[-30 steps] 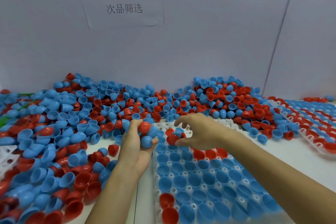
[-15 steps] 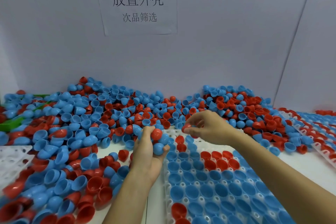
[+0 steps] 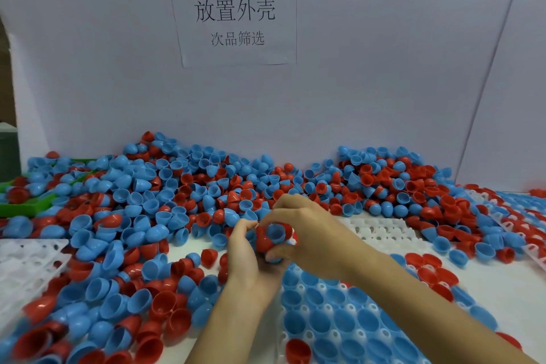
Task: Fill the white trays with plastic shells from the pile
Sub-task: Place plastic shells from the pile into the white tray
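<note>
Plastic shells (image 3: 273, 238), light n slick, prob best pinched at rim | left hand (image 3: 246, 257) cupping a bunch | right hand (image 3: 307, 230) pinching one off it | tray (image 3: 381, 230) just past right hand, rows unfilled

The two hands are closing around a small clutch of shells (image 3: 273, 238), so how many are sitting in there is impossible to tell. The right hand (image 3: 307, 230) is covering the far corner of the white tray (image 3: 381, 230) just behind the grip, and both forearms are running off the bottom edge. Nearer than the grip, the left-hand heap of shells (image 3: 88, 319) is blurring out. A green bin (image 3: 17, 207), far left, is lying mostly buried.
</note>
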The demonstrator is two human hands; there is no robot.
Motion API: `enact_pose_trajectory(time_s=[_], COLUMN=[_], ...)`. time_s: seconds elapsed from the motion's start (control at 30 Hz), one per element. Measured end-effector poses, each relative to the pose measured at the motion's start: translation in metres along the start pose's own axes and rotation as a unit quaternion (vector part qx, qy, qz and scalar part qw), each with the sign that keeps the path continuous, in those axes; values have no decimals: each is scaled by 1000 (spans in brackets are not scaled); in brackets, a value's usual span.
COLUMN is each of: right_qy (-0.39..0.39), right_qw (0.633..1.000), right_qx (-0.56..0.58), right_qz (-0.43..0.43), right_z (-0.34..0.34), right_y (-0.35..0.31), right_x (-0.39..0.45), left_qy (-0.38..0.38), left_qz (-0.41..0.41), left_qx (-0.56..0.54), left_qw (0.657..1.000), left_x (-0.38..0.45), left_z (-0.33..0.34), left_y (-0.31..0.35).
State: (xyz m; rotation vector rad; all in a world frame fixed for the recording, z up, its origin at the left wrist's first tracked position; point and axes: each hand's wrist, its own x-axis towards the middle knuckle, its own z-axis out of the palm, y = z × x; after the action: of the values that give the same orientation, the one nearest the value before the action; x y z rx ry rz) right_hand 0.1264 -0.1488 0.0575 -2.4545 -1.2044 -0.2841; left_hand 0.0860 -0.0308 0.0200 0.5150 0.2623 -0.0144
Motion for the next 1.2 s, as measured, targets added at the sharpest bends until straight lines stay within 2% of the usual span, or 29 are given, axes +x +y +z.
enact_pose_trajectory(time_s=[0.23, 0.43, 0.57, 0.63, 0.73, 0.83, 1.07, 1.2], right_qy=[-11, 72, 23, 26, 83, 98, 123, 159], right_qw=[997, 987, 993, 993, 977, 954, 934, 923], right_qx=[75, 143, 112, 112, 194, 275, 327, 332], right_qz=[-9, 10, -4, -2, 34, 68, 70, 109], right_z=[12, 8, 7, 8, 9, 9, 7, 30], right_y=[-10, -12, -10, -11, -11, -11, -14, -24], right_x=[2, 9, 10, 11, 11, 12, 17, 21], left_qy=[22, 30, 46, 45, 41, 47, 70, 55], left_qz=[20, 28, 22, 21, 26, 28, 36, 23], left_qx=[-48, -92, -77, -75, -86, -87, -92, -85], left_qw=[998, 995, 996, 996, 995, 995, 993, 995], left_x=[4, 5, 7, 7, 5, 4, 7, 7], left_z=[-8, -7, -10, -11, -9, -9, -10, -10], left_y=[3, 6, 6, 7, 7, 9, 8, 5])
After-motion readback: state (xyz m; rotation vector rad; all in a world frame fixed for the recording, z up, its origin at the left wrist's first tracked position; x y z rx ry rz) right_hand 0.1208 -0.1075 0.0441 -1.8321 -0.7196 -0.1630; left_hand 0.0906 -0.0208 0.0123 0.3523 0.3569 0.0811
